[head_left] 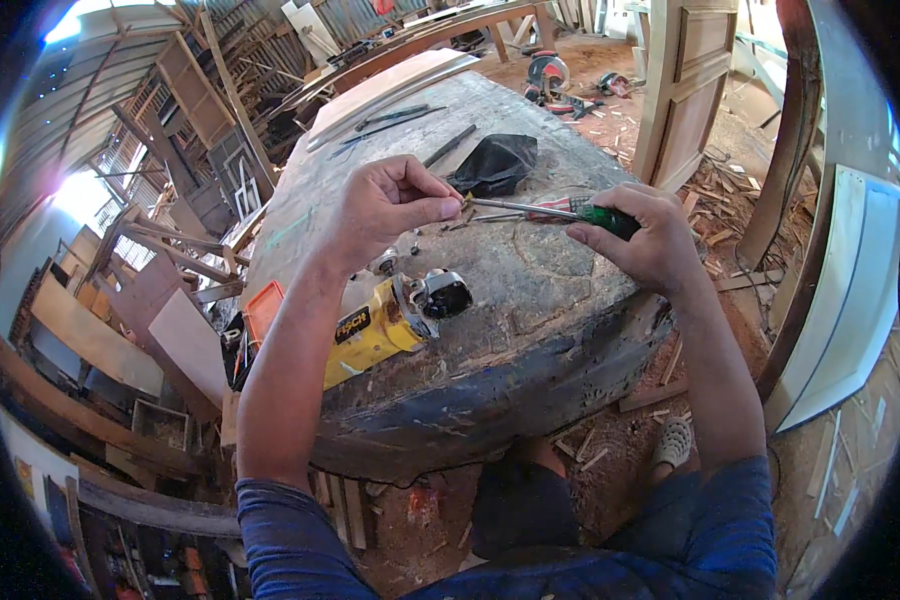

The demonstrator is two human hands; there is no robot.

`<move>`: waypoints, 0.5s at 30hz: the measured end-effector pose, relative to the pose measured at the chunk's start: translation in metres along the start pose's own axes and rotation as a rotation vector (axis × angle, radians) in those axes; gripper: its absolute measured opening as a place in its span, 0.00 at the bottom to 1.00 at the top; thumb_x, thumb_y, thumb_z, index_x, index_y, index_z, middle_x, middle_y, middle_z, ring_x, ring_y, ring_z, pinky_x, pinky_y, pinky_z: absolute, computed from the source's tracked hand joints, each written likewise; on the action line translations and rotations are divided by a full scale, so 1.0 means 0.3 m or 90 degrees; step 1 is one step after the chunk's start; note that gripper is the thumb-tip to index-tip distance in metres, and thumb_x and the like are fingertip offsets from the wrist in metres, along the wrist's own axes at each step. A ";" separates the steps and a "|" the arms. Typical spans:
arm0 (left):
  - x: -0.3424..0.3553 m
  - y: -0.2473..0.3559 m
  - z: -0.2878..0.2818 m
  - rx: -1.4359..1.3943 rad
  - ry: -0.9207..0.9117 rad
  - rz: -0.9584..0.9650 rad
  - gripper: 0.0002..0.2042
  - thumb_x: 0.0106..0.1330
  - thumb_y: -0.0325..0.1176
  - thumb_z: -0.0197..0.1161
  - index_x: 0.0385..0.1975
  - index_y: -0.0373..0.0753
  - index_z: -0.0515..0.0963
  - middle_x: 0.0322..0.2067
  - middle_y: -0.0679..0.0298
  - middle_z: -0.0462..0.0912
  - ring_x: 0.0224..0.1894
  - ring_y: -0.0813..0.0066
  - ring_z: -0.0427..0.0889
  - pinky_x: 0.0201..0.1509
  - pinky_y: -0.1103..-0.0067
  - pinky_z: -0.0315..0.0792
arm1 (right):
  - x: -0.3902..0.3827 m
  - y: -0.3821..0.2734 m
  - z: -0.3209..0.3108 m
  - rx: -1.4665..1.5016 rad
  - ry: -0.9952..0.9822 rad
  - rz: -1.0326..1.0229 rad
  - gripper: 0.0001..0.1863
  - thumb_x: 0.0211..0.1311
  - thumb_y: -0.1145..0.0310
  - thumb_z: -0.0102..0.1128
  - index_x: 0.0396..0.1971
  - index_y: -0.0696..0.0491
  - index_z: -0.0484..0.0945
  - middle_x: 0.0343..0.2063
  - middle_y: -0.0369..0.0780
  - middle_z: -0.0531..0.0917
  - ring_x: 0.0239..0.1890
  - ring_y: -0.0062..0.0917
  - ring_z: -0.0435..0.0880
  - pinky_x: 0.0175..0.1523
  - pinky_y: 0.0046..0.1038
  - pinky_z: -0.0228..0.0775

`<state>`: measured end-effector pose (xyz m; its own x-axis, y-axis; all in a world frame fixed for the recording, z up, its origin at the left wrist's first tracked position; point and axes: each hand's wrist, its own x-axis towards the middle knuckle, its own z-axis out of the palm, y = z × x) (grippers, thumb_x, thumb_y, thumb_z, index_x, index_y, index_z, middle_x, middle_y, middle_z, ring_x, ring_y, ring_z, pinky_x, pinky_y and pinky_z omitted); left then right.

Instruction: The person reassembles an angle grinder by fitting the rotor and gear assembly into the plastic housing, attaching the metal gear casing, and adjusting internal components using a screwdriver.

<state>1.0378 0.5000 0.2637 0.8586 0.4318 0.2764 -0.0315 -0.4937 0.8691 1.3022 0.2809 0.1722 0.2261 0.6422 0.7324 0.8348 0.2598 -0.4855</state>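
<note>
Wood shop, cluttered: timber frames stacked on the left, a panel door (688,85) leaning at upper right, shavings all over the floor. Work surface is a scarred, stained bench (530,300) with a rounded front edge.

Left hand (388,205) is over the middle of the bench, thumb and forefinger pinched on a small part (467,203); too small to tell what it is. Right hand (650,240) is clenched round the green handle of a screwdriver (540,209). Shaft runs roughly level toward the left, tip meeting the pinched part right at the left fingertips.

Yellow angle grinder (390,325) lies on the bench under the left forearm, head end toward bench centre, body hanging toward the left edge. Not touched by either hand. A few small loose parts (410,240) sit between the grinder and the left hand.

Black bag (497,163) crumpled just behind the hands. Long dark rods (400,118) and a pale board (390,85) further back on the bench. Circular saw (548,75) on the floor beyond the far end. Foot in a pale perforated shoe (673,440) down at lower right among the shavings.
</note>
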 end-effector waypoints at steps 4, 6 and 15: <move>-0.001 -0.009 -0.001 0.001 0.001 0.001 0.08 0.68 0.24 0.77 0.39 0.35 0.83 0.44 0.57 0.90 0.45 0.74 0.90 0.54 0.77 0.85 | 0.004 -0.019 -0.010 0.008 -0.019 0.024 0.20 0.59 0.57 0.85 0.39 0.56 0.89 0.30 0.39 0.87 0.33 0.27 0.86 0.41 0.32 0.77; 0.001 -0.015 -0.001 -0.003 0.004 0.004 0.08 0.68 0.24 0.77 0.39 0.35 0.82 0.44 0.57 0.90 0.45 0.74 0.90 0.54 0.76 0.85 | 0.004 -0.011 -0.001 0.005 -0.003 -0.012 0.19 0.59 0.57 0.86 0.39 0.56 0.89 0.30 0.39 0.87 0.32 0.26 0.86 0.40 0.32 0.77; -0.001 -0.008 -0.002 0.004 0.004 0.012 0.09 0.69 0.26 0.77 0.40 0.35 0.82 0.44 0.57 0.89 0.46 0.73 0.90 0.55 0.75 0.85 | 0.007 0.006 0.004 0.009 0.010 -0.007 0.21 0.57 0.53 0.85 0.38 0.54 0.89 0.30 0.42 0.88 0.32 0.35 0.89 0.41 0.36 0.81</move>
<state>1.0371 0.5016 0.2619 0.8542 0.4273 0.2962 -0.0448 -0.5071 0.8607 1.3036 0.2836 0.1724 0.2242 0.6282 0.7451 0.8300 0.2775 -0.4838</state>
